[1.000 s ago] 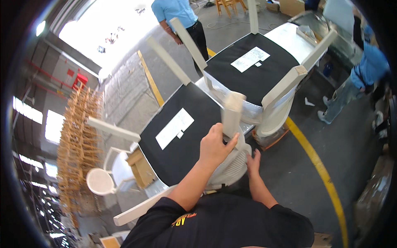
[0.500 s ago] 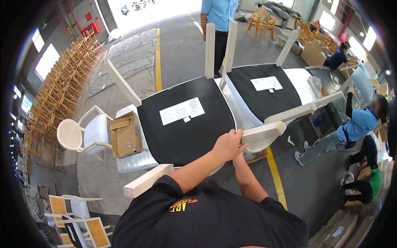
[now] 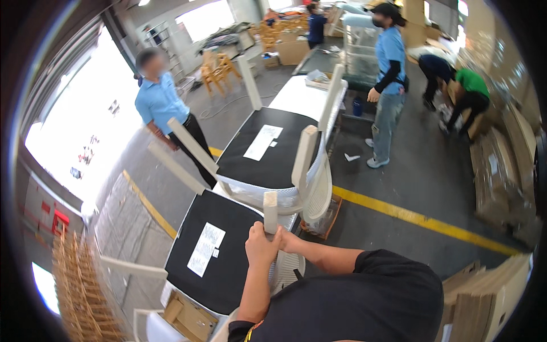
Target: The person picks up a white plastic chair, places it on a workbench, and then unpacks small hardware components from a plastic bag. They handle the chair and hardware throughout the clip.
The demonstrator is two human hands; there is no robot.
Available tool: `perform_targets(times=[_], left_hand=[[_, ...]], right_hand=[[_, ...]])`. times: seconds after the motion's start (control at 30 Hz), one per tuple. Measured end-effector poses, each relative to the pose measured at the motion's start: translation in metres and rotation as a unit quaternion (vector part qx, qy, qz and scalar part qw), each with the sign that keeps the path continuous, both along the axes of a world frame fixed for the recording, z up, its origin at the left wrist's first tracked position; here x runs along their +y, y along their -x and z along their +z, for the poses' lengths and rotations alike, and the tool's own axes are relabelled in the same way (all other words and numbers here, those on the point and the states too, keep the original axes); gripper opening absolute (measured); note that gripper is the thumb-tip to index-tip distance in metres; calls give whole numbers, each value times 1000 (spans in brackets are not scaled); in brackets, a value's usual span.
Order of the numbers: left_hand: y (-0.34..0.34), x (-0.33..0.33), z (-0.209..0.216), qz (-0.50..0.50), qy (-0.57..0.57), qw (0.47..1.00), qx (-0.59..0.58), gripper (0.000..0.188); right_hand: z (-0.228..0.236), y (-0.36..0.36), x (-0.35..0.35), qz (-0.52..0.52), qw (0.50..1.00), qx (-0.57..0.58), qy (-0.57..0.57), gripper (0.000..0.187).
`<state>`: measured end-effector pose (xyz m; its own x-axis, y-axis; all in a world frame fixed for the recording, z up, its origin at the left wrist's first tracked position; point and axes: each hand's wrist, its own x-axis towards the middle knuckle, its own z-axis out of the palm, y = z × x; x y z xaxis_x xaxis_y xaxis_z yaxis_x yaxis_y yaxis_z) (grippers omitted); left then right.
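While both my hands are at one pale chair leg [image 3: 270,212], my left hand [image 3: 261,245] wraps it low down, near the seat, and my right hand [image 3: 290,241] comes against it from the other side; how firmly the right fingers grip, I cannot tell. That leg belongs to the nearer chair [image 3: 225,271], which lies upside down on the worktop [image 3: 290,94], its black underside and white label [image 3: 206,249] facing up. If I lean on the leg sideways, its length acts as a lever, and I judge the whole chair could swing round or strain the joint. The farther upturned chair [image 3: 285,157] sits just beside it, so a careless turn could knock frame against frame and scuff the pale finish (the gap between them is slim). Fingers could also get pinched if the leg shifts under my weight.

The worktop's bare white stretch shows past the farther chair, while an open cardboard box [image 3: 191,319] sits by the near one. Around me, a yellow line [image 3: 421,214] crosses the grey floor [image 3: 393,251], flat cartons [image 3: 501,171] are piled to the right, and wooden chair frames [image 3: 82,285] crowd the left. A co-worker in light blue [image 3: 165,102] stands across from me, near the bright doorway [image 3: 85,119].
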<state>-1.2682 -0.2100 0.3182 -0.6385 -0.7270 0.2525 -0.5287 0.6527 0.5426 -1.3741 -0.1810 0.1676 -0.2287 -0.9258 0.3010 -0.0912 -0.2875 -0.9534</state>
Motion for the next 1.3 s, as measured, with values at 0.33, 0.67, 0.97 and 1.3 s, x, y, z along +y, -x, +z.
perform_targets(times=[0.33,0.67,0.97,1.3], left_hand=[[0,20,-44,2,-28,993,116,42],[-94,82,-104,116,48,992,11,50],[-99,67,-61,63,93,994,17,52],[-113,65,-87,65,-102,993,-10,56]], right_hand=[[-79,28,86,-23,919,148,-366,74],[-204,35,444,-287,611,8,-738,33],[-213,13,491,-374,591,-218,-681,22],[-169,-16,318,-233,723,-294,-580,32]])
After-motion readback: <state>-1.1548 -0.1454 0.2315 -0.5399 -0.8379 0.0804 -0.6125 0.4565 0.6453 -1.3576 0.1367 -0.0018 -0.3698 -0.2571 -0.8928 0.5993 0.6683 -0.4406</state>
